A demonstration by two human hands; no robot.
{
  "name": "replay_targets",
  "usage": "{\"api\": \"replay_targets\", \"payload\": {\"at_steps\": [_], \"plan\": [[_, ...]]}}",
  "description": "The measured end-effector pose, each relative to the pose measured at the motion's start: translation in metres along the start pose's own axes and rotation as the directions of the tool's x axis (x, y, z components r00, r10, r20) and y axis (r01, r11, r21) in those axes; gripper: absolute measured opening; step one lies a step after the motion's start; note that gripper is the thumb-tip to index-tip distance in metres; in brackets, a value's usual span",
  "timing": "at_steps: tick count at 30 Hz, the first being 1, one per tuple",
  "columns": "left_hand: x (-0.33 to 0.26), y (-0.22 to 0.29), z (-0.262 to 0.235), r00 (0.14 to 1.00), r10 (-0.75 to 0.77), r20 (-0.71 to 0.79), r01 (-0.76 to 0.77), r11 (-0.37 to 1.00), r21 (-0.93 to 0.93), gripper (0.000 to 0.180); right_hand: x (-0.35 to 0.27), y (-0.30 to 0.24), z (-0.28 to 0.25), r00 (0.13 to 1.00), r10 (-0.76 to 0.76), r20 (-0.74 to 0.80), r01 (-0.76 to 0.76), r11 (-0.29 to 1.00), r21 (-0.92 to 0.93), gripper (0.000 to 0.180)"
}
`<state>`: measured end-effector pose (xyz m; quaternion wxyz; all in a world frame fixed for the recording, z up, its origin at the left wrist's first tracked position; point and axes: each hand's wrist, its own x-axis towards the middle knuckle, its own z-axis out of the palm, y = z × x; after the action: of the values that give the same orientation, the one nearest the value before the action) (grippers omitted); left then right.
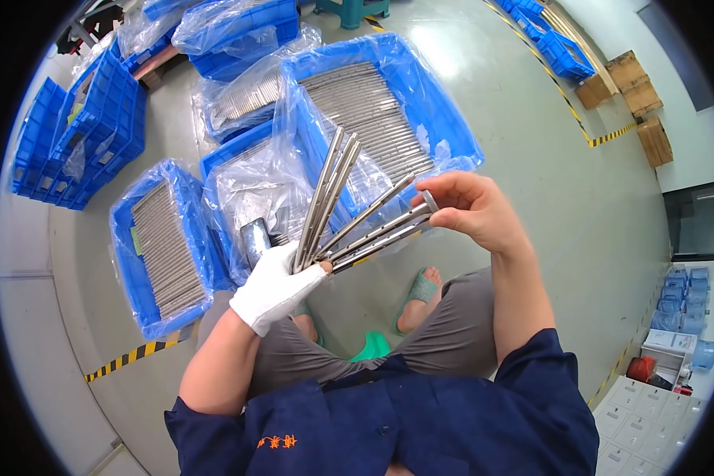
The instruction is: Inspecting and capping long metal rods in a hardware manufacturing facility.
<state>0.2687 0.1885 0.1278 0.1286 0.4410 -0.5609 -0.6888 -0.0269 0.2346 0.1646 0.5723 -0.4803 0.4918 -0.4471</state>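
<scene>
Rods (379, 234), metal and drilled with small dark holes, spread near the centre of the frame; the white-gloved left hand (274, 282) is curled round their lower ends, its fingers mostly hidden, so how tightly each one sits cannot be told; the bare right hand (476, 213), right of centre, makes a narrow pinch of thumb and forefinger on a small flat grey piece (430, 201) at the far end of one rod, though whether the two are joined does not show; doing this well calls, I judge, for a steady left clasp that stops the loose lengths sliding against each other; the right pinch should work squarely along the rod's line and lightly, since a sideways push could lever the fan out of the palm; long axes differ: one cluster points steeply from the left hand toward the top of the frame, leaning slightly right; a single rod aims at the upper right; the lowest group lies flatter, running right and a little upward to the bare fingertips; beyond, in the upper middle, a film-lined blue crate (462, 133) holds further rods (361, 103) side by side, their long axes running roughly across the frame.
</scene>
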Motion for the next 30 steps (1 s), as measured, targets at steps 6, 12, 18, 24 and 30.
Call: {"api": "replay_targets", "payload": {"at_steps": [6, 12, 18, 24, 30], "plan": [[-0.003, 0.006, 0.005, 0.998, 0.038, 0.041, -0.041, 0.996, 0.075, 0.022, 0.008, 0.003, -0.01, 0.999, -0.007, -0.045, 0.009, 0.999, 0.044, 0.034], [-0.003, 0.008, 0.005, 0.996, 0.066, 0.063, -0.077, 0.978, 0.195, 0.024, 0.01, 0.009, -0.007, 0.999, 0.016, 0.033, -0.021, 0.985, 0.169, 0.036], [-0.001, 0.0, 0.005, 0.996, 0.074, 0.059, -0.088, 0.953, 0.289, 0.016, 0.008, 0.007, -0.004, 0.997, 0.069, -0.022, -0.07, 0.996, -0.049, 0.034], [-0.002, -0.002, 0.008, 0.953, 0.278, 0.116, -0.28, 0.96, -0.003, 0.041, 0.007, 0.0, -0.014, 0.991, 0.122, -0.063, -0.123, 0.992, -0.017, 0.031], [-0.005, 0.004, 0.005, 0.943, -0.126, 0.308, 0.155, 0.985, -0.071, 0.055, 0.016, 0.013, -0.007, 0.995, 0.094, 0.012, -0.095, 0.981, 0.172, 0.035]]}}
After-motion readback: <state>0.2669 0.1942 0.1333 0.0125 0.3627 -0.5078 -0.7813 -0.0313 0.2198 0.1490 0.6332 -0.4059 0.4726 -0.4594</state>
